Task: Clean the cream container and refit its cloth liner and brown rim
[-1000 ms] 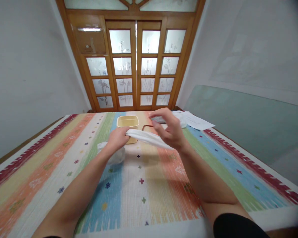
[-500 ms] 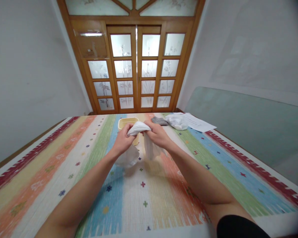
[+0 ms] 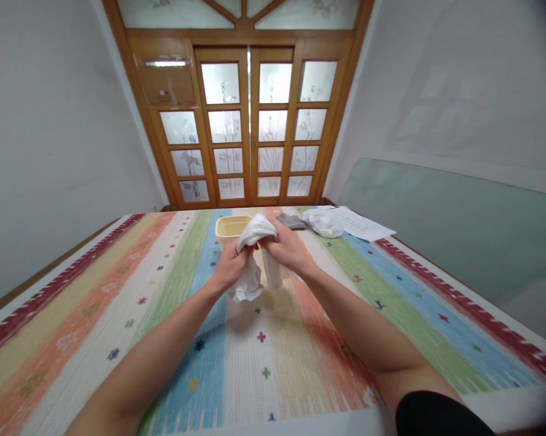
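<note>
Over the middle of the table, a thin white cloth is bunched and twisted between my hands. It arches up over them, and its loose, slightly see-through ends hang below. My left hand is closed round the left side of it. On the right side my right hand grips it too, the fingers curled inward and partly hidden by the folds. Just behind my left hand stands a pale yellow plastic tub, open at the top and partly covered by the hand and cloth.
Behind my right hand lies a folded grey cloth, beside a crumpled white plastic bag and a printed paper sheet. A striped tablecloth covers the table. Wooden glazed doors stand beyond; a pale green panel leans at the right.
My left hand has moved down and a little right, closer to the right hand. The cloth now bunches higher in an arch, and its left hanging end is gathered narrower.
</note>
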Motion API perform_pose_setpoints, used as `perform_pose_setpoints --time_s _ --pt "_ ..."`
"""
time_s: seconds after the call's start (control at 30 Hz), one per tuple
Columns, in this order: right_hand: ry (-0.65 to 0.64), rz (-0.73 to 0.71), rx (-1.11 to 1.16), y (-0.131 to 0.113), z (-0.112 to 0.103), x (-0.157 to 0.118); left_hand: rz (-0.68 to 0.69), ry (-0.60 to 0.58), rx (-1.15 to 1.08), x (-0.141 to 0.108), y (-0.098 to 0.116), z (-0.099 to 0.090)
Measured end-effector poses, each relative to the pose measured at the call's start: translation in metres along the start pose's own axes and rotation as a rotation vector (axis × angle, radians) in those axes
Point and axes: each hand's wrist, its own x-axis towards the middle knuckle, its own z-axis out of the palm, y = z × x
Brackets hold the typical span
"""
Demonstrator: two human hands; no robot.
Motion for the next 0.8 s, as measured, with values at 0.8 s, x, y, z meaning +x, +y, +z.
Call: perform_pose_setpoints --time_s 0.8 --pt "0.2 0.172 0.713 -0.019 0.037 -0.013 -0.13 -0.413 -0.17 -0.023 -0.009 0.034"
